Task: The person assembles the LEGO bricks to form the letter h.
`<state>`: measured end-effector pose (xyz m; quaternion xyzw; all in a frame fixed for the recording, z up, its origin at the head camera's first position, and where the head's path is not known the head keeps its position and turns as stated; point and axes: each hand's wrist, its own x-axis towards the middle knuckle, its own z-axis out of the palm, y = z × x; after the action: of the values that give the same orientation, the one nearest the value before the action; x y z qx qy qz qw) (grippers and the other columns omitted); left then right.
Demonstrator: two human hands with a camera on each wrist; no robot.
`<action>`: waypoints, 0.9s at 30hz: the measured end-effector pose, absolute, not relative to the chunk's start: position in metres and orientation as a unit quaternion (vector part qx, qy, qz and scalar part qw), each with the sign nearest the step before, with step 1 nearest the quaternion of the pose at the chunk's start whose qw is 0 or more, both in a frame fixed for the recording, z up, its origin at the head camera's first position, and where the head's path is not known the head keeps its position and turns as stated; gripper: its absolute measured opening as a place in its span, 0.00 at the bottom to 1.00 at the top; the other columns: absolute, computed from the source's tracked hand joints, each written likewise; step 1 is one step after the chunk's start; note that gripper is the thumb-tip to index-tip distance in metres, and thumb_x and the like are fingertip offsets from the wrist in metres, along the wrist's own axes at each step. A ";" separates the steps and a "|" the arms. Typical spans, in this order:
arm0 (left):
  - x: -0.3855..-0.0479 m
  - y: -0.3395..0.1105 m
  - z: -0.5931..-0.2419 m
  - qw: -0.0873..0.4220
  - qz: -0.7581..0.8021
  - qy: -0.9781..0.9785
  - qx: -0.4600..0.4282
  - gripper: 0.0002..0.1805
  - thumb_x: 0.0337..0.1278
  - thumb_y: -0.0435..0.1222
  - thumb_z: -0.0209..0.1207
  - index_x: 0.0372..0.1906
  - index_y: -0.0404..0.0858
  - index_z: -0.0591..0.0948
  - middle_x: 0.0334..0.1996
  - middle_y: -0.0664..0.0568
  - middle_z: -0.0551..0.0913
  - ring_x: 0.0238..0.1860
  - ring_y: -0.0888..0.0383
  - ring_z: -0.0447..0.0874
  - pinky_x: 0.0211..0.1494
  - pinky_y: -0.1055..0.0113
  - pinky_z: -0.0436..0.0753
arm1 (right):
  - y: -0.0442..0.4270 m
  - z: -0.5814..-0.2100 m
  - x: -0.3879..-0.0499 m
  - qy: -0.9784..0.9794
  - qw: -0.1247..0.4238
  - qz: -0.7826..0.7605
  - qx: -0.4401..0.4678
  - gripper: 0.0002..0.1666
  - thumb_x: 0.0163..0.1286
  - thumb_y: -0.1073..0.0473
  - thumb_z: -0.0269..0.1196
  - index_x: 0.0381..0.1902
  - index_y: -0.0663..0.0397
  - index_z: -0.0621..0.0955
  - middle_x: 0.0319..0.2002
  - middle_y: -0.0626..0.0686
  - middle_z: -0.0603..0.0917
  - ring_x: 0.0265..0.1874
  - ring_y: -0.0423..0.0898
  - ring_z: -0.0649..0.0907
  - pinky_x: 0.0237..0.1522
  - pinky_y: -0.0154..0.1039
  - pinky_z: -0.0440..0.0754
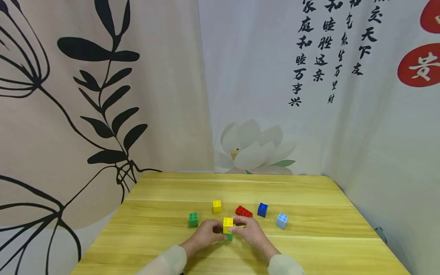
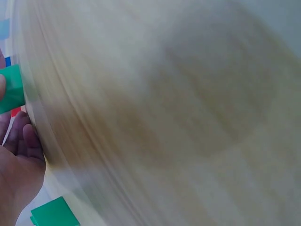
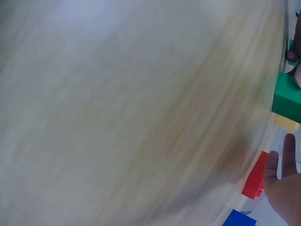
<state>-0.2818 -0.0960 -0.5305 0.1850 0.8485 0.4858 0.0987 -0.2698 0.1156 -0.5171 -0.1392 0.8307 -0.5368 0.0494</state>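
Observation:
Near the front middle of the table, a yellow toy brick sits above a green toy brick. My left hand grips the green brick from the left, its thumb on the near side. From the right, my right hand pinches the yellow brick between thumb and fingers. Whether the two bricks are fully pressed together cannot be told. In the left wrist view, the held green brick shows at the left edge above my left hand. The right wrist view catches only part of my right hand.
Behind the hands lie another green brick, a second yellow brick, a red sloped brick, a dark blue brick and a light blue brick. The wooden table meets printed curtains at its back edge.

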 end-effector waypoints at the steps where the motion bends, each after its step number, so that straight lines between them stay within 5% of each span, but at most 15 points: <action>1: -0.282 -0.096 -0.531 0.096 0.484 0.849 0.187 0.14 0.52 0.37 0.73 0.44 0.40 0.85 0.39 0.56 0.84 0.42 0.57 0.79 0.47 0.58 0.80 | 0.115 -0.517 -0.270 0.830 0.049 -0.539 -0.137 0.28 0.63 0.49 0.71 0.57 0.56 0.83 0.47 0.51 0.85 0.48 0.51 0.81 0.45 0.45 0.82; 14: -0.281 -0.095 -0.530 0.077 0.463 0.860 0.201 0.16 0.49 0.38 0.74 0.44 0.41 0.85 0.39 0.57 0.83 0.42 0.56 0.78 0.45 0.61 0.79 | 0.114 -0.522 -0.262 0.833 0.045 -0.536 -0.131 0.34 0.62 0.53 0.73 0.62 0.63 0.77 0.52 0.57 0.83 0.52 0.59 0.80 0.50 0.53 0.81; 27: -0.279 -0.104 -0.523 0.115 0.492 0.845 0.173 0.32 0.51 0.40 0.74 0.61 0.33 0.78 0.46 0.51 0.81 0.47 0.52 0.78 0.53 0.51 0.79 | 0.128 -0.517 -0.259 0.839 0.039 -0.528 -0.125 0.35 0.64 0.50 0.71 0.65 0.60 0.76 0.57 0.62 0.80 0.55 0.61 0.78 0.53 0.57 0.78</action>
<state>-0.2794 -0.1041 -0.5232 0.1732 0.8452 0.4924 0.1149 -0.2588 0.1281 -0.5166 -0.1253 0.8393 -0.5276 0.0386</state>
